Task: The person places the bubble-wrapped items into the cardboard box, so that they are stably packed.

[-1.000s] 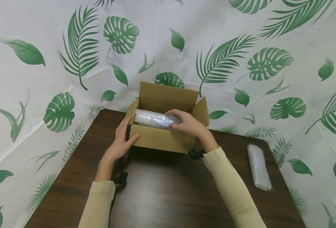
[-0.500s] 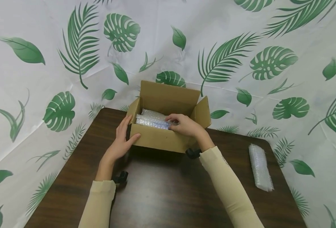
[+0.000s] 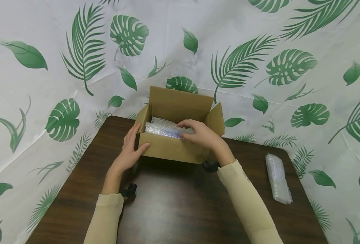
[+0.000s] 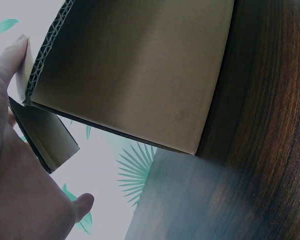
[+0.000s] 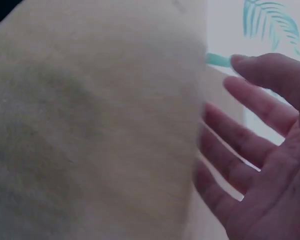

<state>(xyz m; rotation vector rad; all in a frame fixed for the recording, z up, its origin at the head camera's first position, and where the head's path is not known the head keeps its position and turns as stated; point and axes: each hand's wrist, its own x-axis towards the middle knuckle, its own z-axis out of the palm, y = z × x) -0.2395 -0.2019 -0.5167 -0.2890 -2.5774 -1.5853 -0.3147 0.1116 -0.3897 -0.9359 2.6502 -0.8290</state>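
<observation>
A cardboard box [image 3: 174, 149] stands with its flaps up at the back of the table. Inside it lie bubble-wrapped bundles, the front one [image 3: 161, 129] just behind the front wall. My left hand [image 3: 129, 154] rests at the box's left front corner, fingers straight along the left flap [image 3: 142, 117] and thumb against the front. In the left wrist view, the thumb reaches the corrugated edge. My right hand [image 3: 202, 135] reaches over the front wall, at the right end of the front bundle. The right wrist view shows its fingers [image 5: 240, 137] spread and loosely bent, thumb apart.
Another bubble-wrapped bundle [image 3: 278, 178] lies on the right side of the dark wooden table [image 3: 167, 206]. A white sheet [image 3: 180, 40] with green leaf prints hangs behind and beside the table. A black camera mount is worn on each wrist.
The front bundle has settled lower in the box, and another one shows behind it. My right hand's fingers have loosened and lifted a little. My left hand stays put.
</observation>
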